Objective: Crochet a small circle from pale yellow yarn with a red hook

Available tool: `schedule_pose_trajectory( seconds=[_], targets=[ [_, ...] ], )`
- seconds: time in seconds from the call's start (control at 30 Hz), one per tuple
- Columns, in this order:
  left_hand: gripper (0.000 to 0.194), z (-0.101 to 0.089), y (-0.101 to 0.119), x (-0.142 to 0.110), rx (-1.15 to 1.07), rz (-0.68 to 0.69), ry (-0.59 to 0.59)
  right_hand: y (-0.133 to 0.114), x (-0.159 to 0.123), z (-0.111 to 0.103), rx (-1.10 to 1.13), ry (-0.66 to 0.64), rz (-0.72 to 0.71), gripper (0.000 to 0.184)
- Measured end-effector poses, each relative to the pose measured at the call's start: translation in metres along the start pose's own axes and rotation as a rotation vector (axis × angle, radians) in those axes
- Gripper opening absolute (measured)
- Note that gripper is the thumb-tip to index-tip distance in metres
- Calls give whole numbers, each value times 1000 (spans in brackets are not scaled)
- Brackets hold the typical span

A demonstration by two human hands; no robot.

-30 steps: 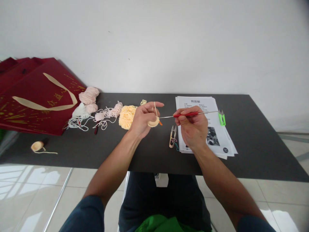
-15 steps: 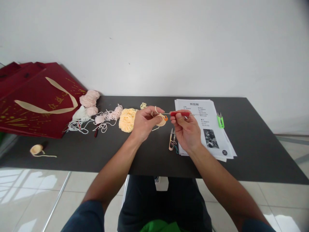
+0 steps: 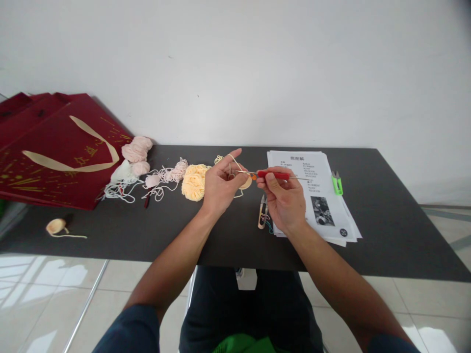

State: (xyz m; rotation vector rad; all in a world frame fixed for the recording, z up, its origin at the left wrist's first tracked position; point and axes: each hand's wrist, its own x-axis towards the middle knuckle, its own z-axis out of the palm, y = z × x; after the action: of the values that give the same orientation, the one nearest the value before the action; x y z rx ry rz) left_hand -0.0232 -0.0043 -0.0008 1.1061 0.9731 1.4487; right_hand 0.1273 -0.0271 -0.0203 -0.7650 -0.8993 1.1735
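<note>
Between thumb and fingers, my left hand pinches a small cream crochet piece, mostly hidden behind the fingers. A strand of cream yarn loops over its raised index finger. An orange stitch marker shows at the edge of the piece. My right hand is closed around the red handle of a crochet hook. The hook's metal shaft points left and reaches the yarn by my left fingers. Beside my left hand lies a yellow yarn ball.
Printed sheets lie under and beyond my right hand, with green-handled thread snips on their right edge. Other snips lie left of them. Pink yarn, a red bag and a small crocheted cup are at left.
My left index finger has lifted, drawing the yarn strand up. The hook has shifted slightly left and tilted, and the crochet piece has turned further behind my fingers.
</note>
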Motion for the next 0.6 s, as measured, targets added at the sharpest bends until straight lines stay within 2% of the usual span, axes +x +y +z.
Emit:
schedule_pose_trajectory(
  seconds=[0.2, 0.4, 0.6],
  targets=[
    [71, 2, 2, -3, 36, 4, 35, -5, -3, 6, -8, 41, -34, 12],
    [67, 1, 0, -2, -69, -8, 6, -6, -6, 6, -103, 61, -113, 11],
    [67, 2, -4, -3, -150, -25, -14, -5, -5, 4, -196, 89, -116, 9]
  ],
)
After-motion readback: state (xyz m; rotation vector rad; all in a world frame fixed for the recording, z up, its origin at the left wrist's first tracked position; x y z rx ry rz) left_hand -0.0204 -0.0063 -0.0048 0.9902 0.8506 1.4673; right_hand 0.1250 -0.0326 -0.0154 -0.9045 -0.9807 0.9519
